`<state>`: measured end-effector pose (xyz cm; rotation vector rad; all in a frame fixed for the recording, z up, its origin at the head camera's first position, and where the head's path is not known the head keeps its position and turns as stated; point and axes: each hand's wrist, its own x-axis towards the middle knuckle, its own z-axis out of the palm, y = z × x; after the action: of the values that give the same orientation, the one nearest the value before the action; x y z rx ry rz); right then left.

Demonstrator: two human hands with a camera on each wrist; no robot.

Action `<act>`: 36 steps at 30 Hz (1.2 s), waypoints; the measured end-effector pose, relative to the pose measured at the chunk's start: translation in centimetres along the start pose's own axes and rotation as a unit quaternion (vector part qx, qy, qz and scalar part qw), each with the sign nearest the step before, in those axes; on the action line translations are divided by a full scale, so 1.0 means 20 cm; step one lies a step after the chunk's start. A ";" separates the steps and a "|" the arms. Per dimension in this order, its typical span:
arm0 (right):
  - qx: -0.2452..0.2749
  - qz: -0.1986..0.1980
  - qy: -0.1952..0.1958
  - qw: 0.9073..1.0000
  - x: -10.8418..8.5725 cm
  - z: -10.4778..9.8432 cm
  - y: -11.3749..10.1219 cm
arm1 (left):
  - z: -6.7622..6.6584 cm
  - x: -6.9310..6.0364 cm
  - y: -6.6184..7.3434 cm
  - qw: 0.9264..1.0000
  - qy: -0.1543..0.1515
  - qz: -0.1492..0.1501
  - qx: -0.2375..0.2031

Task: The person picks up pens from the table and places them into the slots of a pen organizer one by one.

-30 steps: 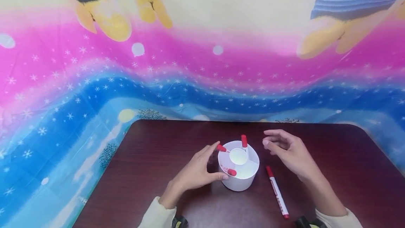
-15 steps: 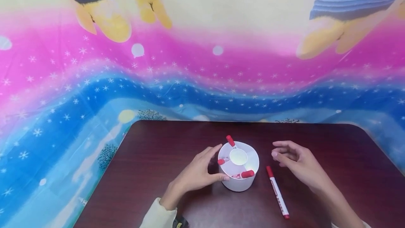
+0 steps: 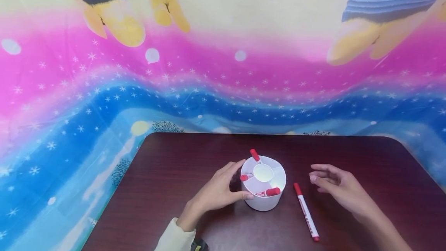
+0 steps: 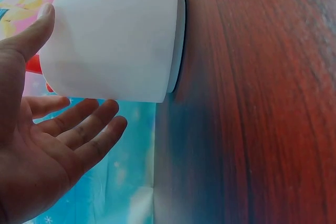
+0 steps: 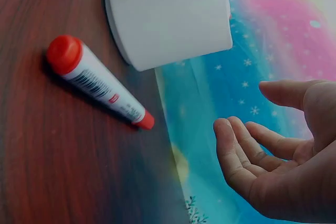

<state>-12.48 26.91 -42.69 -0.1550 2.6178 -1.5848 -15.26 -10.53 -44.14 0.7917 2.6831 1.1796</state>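
The left hand (image 3: pixel 216 189) is holding relaxed, uncurled fingers at the pot (image 3: pixel 263 203), thumb overlapping its near rim. The right hand (image 3: pixel 342 189) is hovering, fingers loosely bent, near a pen (image 3: pixel 306 213) that is lying right of the pot on the table (image 3: pixel 188 152). Three more pens (image 3: pixel 273 192) are leaning inside the pot; a printed cloth (image 3: pixel 212 71) is hanging behind.

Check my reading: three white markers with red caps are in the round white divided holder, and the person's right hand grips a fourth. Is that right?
No: the person's right hand grips nothing. The fourth white marker with a red cap lies on the dark brown table, apart from that hand, as the right wrist view shows. The round white divided holder does hold three.
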 end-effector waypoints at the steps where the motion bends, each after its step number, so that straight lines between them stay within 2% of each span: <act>1: 0.001 0.007 -0.003 1.000 0.00 0.00 0.01 | 0.00 0.00 0.00 1.000 0.000 0.000 0.000; 12: 0.024 0.063 -0.033 0.997 -0.03 0.00 0.09 | 0.00 0.00 0.00 1.000 -0.001 -0.006 -0.002; 17: 0.013 0.089 -0.060 0.994 -0.04 0.02 0.12 | 0.00 0.00 0.00 1.000 -0.002 -0.011 0.000; 29: 0.024 0.105 -0.085 0.991 -0.05 0.07 0.18 | 0.01 0.00 0.00 1.000 -0.001 -0.007 0.000; 36: -0.011 0.117 -0.077 0.990 -0.04 0.12 0.17 | 0.01 0.00 0.00 1.000 -0.003 -0.008 -0.001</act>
<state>-11.61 26.42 -46.83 0.0267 2.4340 -1.4089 -15.24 -10.44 -44.31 0.7717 2.6786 1.1748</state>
